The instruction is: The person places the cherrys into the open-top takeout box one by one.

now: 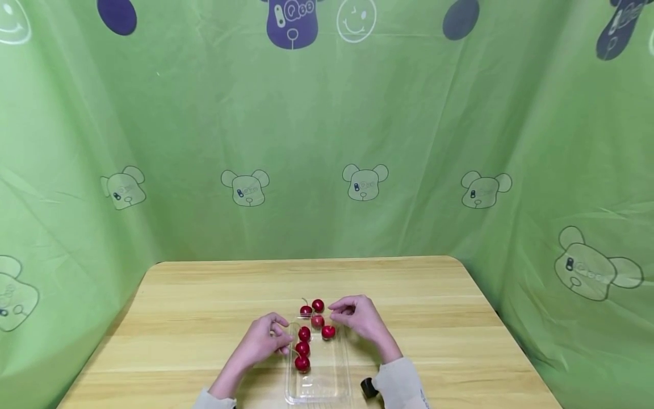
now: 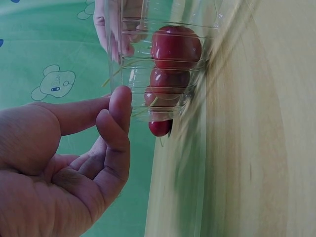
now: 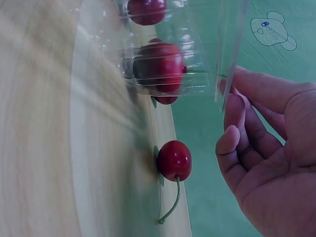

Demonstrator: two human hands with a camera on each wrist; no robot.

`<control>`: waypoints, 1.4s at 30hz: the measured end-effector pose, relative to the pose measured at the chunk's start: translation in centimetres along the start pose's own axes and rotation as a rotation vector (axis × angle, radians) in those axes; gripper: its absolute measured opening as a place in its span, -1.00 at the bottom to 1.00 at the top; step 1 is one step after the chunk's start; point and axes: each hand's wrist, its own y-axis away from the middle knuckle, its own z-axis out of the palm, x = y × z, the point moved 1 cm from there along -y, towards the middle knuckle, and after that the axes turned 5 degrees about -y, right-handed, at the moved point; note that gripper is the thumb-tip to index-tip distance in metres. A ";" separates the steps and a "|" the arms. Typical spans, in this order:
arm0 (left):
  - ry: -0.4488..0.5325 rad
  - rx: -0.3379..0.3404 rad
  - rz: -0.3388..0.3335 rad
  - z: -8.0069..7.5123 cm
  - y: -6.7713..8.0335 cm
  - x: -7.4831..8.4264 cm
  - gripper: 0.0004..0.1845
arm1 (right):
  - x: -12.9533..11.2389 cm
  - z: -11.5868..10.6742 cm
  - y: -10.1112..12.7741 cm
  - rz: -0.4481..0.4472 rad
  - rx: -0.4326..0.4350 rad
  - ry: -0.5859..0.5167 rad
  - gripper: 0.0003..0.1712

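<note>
In the head view a clear plastic box holds several dark red cherries. At the box's left rim, my left hand has thumb and finger tips close together, pinching the edge; the other fingers curl loosely. My right hand is over the far right part of the box. Its thumb and forefinger pinch the upright green stem of one cherry, which hangs below the fingertips. The right wrist view shows that stem running straight to the fingertips, partly behind the clear wall.
Two more cherries lie on the wooden table just beyond the box's far end. A small black object is beside the right sleeve. Green printed curtains surround the table at the back and sides.
</note>
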 end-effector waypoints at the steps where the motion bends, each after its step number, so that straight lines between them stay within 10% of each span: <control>1: -0.001 0.000 0.000 0.0 0.0 0.0 -0.54 | 0.0 0.0 0.0 -0.003 0.000 0.001 -0.73; 42: -0.001 -0.012 -0.001 -0.1 0.0 0.1 -0.55 | 0.4 -0.2 -0.1 -0.006 0.014 -0.014 -0.72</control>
